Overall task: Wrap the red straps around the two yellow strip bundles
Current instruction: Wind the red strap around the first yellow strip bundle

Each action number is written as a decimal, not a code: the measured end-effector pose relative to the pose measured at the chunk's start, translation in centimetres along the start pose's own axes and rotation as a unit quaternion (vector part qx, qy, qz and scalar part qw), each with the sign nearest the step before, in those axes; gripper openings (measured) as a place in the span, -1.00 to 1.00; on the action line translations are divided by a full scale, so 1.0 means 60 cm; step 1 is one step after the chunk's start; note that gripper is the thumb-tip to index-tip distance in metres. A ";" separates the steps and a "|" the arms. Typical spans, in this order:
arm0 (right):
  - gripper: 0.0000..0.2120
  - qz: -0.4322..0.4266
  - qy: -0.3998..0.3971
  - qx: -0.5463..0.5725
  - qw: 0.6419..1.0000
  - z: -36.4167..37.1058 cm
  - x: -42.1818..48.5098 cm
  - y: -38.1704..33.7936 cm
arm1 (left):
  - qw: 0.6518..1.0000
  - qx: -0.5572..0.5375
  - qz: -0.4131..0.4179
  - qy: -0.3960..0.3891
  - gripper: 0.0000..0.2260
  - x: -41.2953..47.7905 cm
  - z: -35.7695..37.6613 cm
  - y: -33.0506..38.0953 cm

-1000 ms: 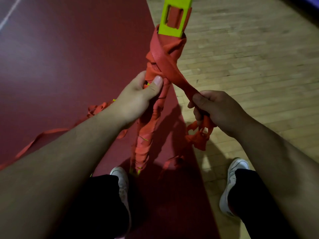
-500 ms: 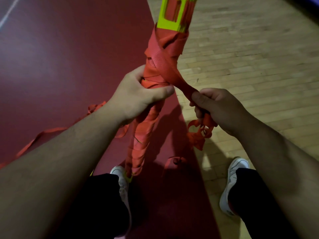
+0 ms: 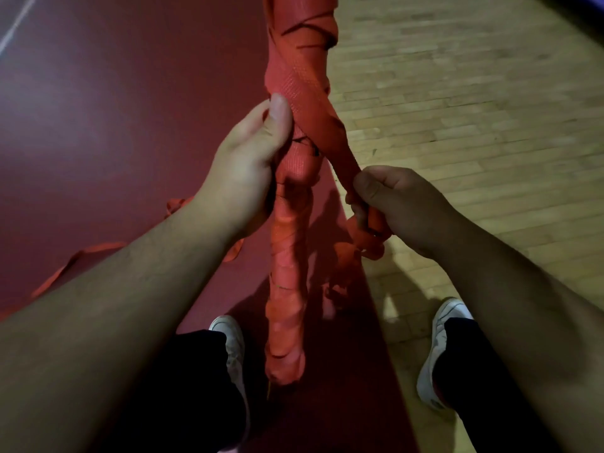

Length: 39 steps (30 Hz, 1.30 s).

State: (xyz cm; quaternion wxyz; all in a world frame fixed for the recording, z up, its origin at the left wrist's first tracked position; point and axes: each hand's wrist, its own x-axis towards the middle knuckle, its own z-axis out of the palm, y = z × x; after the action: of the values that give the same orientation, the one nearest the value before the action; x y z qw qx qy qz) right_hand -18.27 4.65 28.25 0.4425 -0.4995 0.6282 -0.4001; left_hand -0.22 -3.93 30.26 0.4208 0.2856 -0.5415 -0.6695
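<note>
Left hand [image 3: 243,171] fingers clamped round the wrapped bundle [image 3: 287,256] — thumb pressing the red strap [image 3: 313,125] onto it. Right hand [image 3: 402,204] fingers closed on the strap's free length, drawn taut and slanting off the bundle. Bundle upright between the shoes [image 3: 438,351], lower end near the red floor [image 3: 98,109]; slack strap trails left.

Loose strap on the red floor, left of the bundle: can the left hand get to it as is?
Probably not yet. The left hand is closed on the wrapped bundle; the loose strap lies unobstructed on the floor, but reaching it means releasing that grip.
</note>
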 end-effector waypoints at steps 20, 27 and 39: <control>-0.84 0.017 -0.059 -0.173 0.983 0.003 0.002 0.019 | 0.988 0.124 0.030 -0.086 -0.65 0.007 -0.031 -0.004; -0.87 0.031 -0.131 -0.240 0.961 0.011 -0.003 0.020 | 0.995 0.092 0.001 0.031 -0.76 -0.001 -0.011 0.000; -0.65 0.017 -0.086 -0.039 0.995 0.004 -0.005 0.014 | 0.993 -0.030 -0.088 0.068 -0.50 0.009 -0.012 0.022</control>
State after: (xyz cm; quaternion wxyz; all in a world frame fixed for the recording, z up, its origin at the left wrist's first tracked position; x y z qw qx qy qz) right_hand -18.25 5.06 27.41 0.4816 -0.5383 0.6112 -0.3236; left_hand 0.48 -4.83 31.36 0.4049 0.3641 -0.4638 -0.6988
